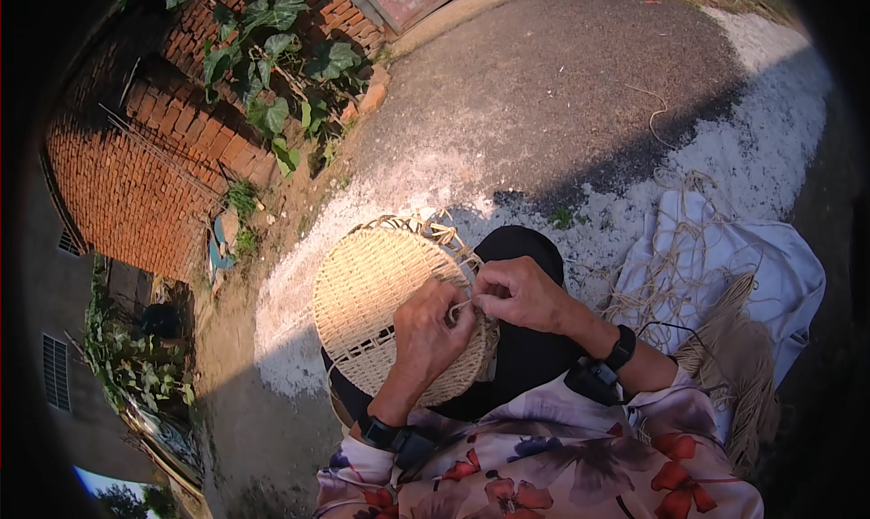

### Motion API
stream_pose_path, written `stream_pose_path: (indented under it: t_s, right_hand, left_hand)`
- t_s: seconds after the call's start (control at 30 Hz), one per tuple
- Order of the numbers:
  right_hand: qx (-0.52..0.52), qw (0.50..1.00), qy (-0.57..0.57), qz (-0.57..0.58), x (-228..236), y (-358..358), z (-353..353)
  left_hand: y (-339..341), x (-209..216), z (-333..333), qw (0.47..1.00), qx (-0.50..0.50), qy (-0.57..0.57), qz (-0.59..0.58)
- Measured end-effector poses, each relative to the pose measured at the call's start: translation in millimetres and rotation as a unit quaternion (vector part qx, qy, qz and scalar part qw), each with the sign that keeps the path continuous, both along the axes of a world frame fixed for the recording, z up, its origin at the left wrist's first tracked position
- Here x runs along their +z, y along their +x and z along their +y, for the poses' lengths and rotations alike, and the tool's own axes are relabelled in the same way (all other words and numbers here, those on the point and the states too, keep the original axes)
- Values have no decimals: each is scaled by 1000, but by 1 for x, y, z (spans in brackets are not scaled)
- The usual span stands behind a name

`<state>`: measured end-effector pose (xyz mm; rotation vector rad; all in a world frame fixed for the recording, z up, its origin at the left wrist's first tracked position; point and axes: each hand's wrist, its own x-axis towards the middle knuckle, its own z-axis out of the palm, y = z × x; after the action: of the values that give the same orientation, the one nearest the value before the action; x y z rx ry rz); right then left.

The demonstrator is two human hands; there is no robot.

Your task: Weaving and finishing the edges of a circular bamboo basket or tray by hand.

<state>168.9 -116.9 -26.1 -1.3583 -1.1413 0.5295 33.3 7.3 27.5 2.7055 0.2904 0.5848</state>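
A round woven straw basket (385,288) rests tilted on my lap, its flat woven face toward me. A dark gap runs across the weave near my left wrist. My left hand (433,331) lies over the basket's right part, fingers closed on a thin pale cord (457,309). Just right of it, my right hand (518,293) pinches at the same spot by the basket's edge, fingertips nearly touching those of the left. Most of the cord is hidden by my fingers. Loose loops of strand (435,229) stick out along the basket's far rim.
To my right, a white cloth (770,274) carries tangled loose cord and a thick beige hank (739,374). Pale gritty material (299,293) covers the ground around me. A red brick wall (127,193) and leafy plants (272,66) stand at the left.
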Motion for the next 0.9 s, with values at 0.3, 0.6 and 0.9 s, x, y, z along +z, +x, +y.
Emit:
stream_pose_path:
  t_s: [0.3,0.6,0.9]
  right_hand:
    - [-13,998,5,-62,0,-2,3]
    - [-132,969,22,-209,-3,-21,12]
    - [-83,988,65,-109,-11,-15,5]
  left_hand:
    - [-3,1,0,999,-13,33,8]
    - [-7,-2,-3,999,-5,-12,40]
    - [-4,-19,-9,999,42,18,-30]
